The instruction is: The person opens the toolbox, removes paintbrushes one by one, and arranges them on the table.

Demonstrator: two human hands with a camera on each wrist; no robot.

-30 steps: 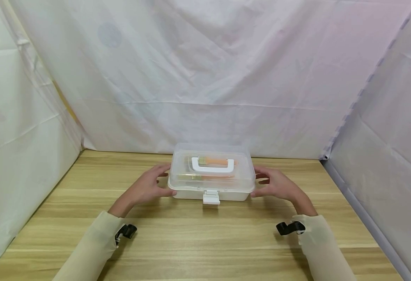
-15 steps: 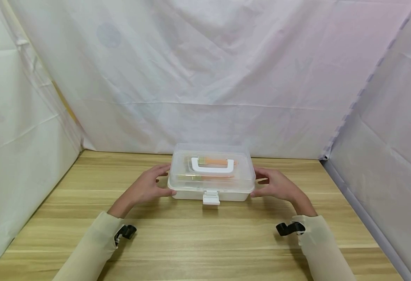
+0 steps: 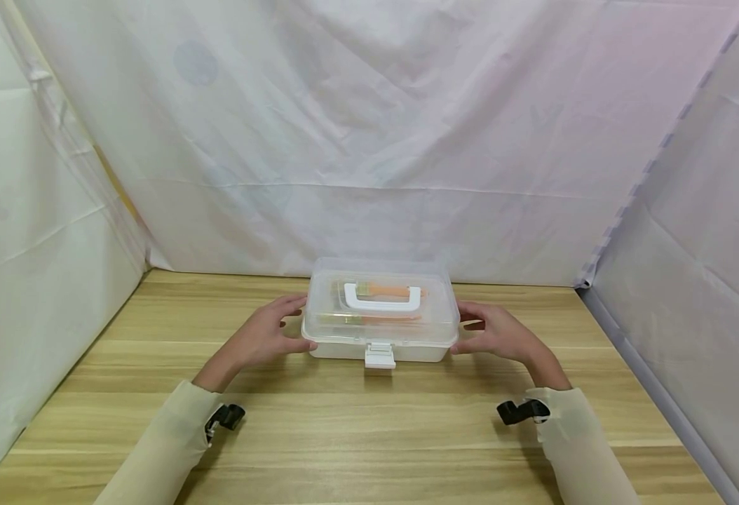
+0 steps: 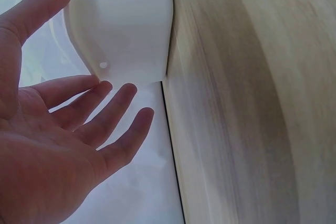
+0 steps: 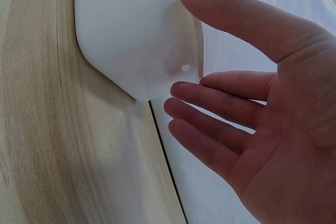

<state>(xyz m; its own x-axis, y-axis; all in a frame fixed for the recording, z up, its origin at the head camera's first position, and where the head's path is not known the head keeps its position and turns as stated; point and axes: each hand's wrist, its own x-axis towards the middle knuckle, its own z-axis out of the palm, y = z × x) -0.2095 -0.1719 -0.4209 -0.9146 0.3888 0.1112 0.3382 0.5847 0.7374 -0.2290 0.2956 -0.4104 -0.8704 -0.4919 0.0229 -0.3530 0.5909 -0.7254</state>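
Left grip (image 3: pixel 265 337) and right grip (image 3: pixel 498 333) are bracketing a clear-lidded white box (image 3: pixel 381 331) on the worktop (image 3: pixel 357 435).
We are seeing both relaxed, neither clenching, with thumbs resting at the box's near corners and fingers lying toward the far ones. The box is sitting between them, its long axis running from grip to grip, so neither is standing nearer. Its latch (image 3: pixel 380 356) is facing us; orange-handled brushes (image 3: pixel 387 290) are showing through the lid.
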